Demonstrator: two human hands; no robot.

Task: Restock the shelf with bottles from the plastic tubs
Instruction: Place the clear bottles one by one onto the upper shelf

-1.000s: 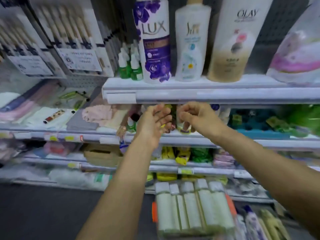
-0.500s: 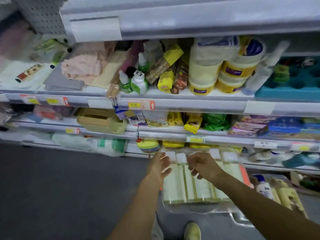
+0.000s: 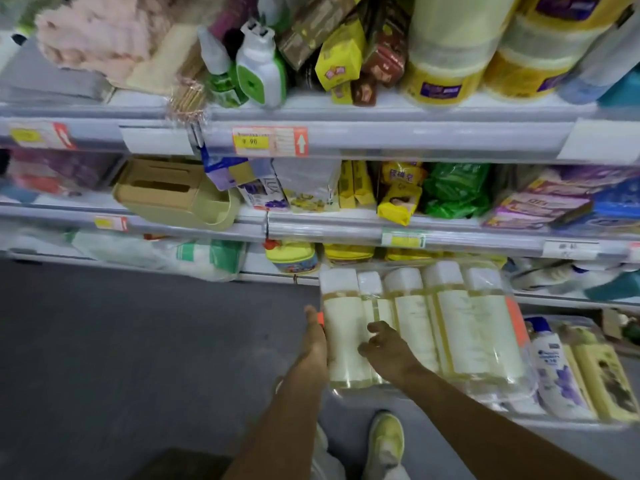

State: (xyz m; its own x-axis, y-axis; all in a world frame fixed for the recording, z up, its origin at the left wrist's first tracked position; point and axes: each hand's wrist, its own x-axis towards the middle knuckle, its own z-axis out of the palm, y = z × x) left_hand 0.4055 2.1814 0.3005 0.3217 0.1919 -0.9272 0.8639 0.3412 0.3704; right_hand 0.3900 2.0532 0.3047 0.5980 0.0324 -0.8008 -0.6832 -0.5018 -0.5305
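Both hands are down at the clear tub (image 3: 519,386), w/ no firm grip yet. Left hand (image 3: 315,344) lies flat, fingers straight, against the outer side of the leftmost bottle (image 3: 344,337); right hand (image 3: 384,348) rests on top w/ fingers curling btwn bottles, but can't tell if it really holds one. Step looks like picking a bottle; next it needs a proper clasp, a lift and a raise to the shelf (image 3: 381,136). Vs half a sec ago, hands sit lower in the tub and the view tipped down.
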